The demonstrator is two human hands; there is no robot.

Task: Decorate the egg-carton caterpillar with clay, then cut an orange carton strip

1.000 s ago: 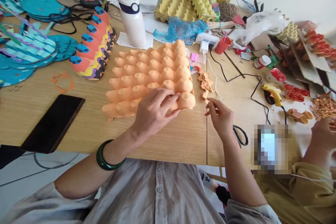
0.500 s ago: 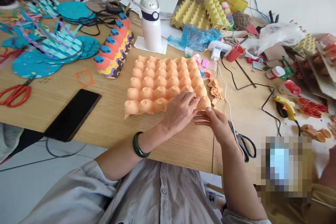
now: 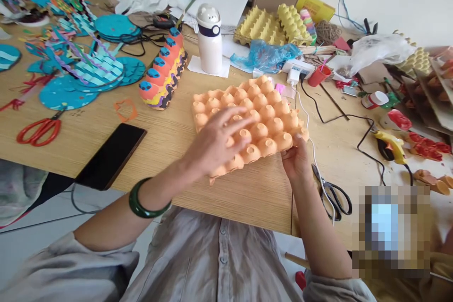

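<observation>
An orange egg tray (image 3: pixel 267 113), its bumps facing up, sits turned at an angle on the wooden table in front of me. My right hand (image 3: pixel 296 153) grips its near right corner, thumb on top and fingers underneath. Over the tray's left part my left hand (image 3: pixel 222 139) is spread with its fingers apart; I cannot tell whether the fingertips touch the bumps. A dark green bangle (image 3: pixel 148 198) circles my left wrist. Black-handled scissors (image 3: pixel 332 193) lie just right of my right forearm, beside a white cable (image 3: pixel 316 165).
To the left are a black phone (image 3: pixel 111 156), red-handled scissors (image 3: pixel 40 130) and a painted egg-carton piece (image 3: pixel 165 71). Behind the tray stand a white bottle (image 3: pixel 210 47) and yellow egg trays (image 3: pixel 262 26). A yellow glue gun (image 3: pixel 391 144) lies at right.
The orange egg tray has turned and shifted right. My left hand has left the near right corner and moved left over the tray, fingers spreading. My right hand has closed on the corner.
</observation>
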